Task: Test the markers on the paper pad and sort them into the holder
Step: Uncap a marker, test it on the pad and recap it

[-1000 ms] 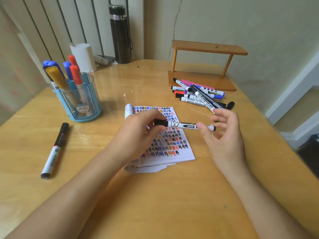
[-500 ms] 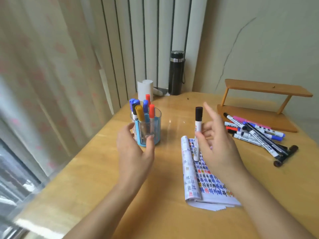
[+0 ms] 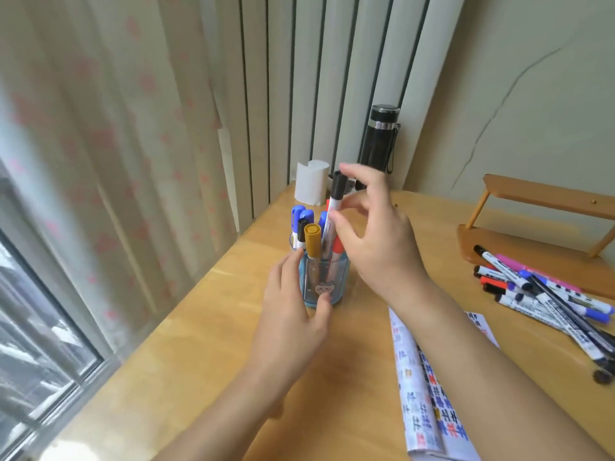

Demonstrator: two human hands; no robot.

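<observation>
Corner table beside a daylit window

I see a light wooden table (image 3: 199, 377) set in a corner: at left a window (image 3: 30, 327) lets pale daylight through a sheer curtain (image 3: 100, 161) with a faint pink pattern, white vertical slats (image 3: 332, 78) stand behind the table, and at right a cream wall (image 3: 549, 111) carries a long thin crack (image 3: 501, 103).

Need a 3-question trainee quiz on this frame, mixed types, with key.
1. True or false: the marker pinched by the right hand lies flat on the paper pad.
2. Which hand holds the holder? A) left hand B) right hand
3. Fill in: the pinched marker's cap is ____.
Key: 1 false, it is upright over the holder; 2 A; 3 black.
</observation>
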